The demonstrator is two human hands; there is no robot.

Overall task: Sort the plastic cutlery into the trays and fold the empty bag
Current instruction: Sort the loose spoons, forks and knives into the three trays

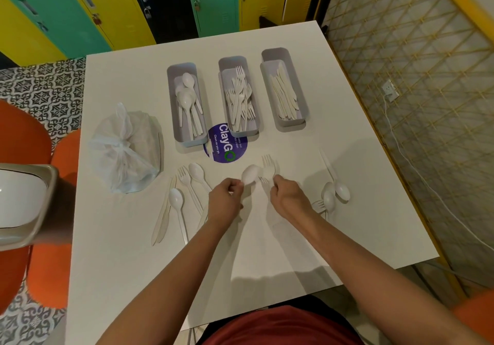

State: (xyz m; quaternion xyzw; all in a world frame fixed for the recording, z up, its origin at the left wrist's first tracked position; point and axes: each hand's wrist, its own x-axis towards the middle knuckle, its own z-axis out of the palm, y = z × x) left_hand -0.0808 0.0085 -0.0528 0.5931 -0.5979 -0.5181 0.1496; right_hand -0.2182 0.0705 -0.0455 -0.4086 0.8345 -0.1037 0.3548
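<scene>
Three grey trays stand in a row at the back of the white table (pixel 120 237): a spoon tray (pixel 172 104), a fork tray (pixel 224 63) and a knife tray (pixel 275 53). My left hand (pixel 226 200) grips a white spoon (pixel 250 174) by its handle. My right hand (pixel 287 193) holds white forks (pixel 268 164), tines pointing away. Loose spoons, forks and knives (pixel 177 200) lie left of my hands. More cutlery (pixel 334 192) lies to the right. A clear plastic bag (pixel 125 149) sits knotted and bulging at the left.
A purple round sticker (pixel 227 152) lies on the table between the trays and my hands. Orange chairs (pixel 24 136) and a beige bin (pixel 24 205) stand at the left. Coloured lockers line the back; a lattice wall with a white cable runs along the right.
</scene>
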